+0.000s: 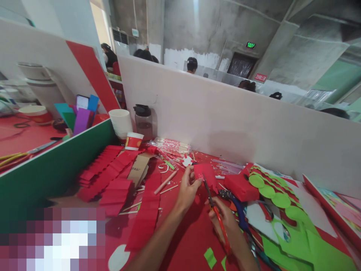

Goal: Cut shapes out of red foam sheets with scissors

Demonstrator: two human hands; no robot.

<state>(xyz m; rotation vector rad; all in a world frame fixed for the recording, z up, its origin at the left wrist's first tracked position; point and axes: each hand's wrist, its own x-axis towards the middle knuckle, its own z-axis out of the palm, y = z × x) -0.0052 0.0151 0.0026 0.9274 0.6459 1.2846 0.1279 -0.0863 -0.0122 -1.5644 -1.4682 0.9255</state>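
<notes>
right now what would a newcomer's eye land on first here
Probably the orange-handled scissors in the right hand, at the red paper in the left hand. Next, the lime green discs to the right, then the pleated red strips to the left.

Red paper (205,174), in left fingers (189,186); scissors (216,214), in right fingers (218,212); green circles (267,191), right of both.
</notes>
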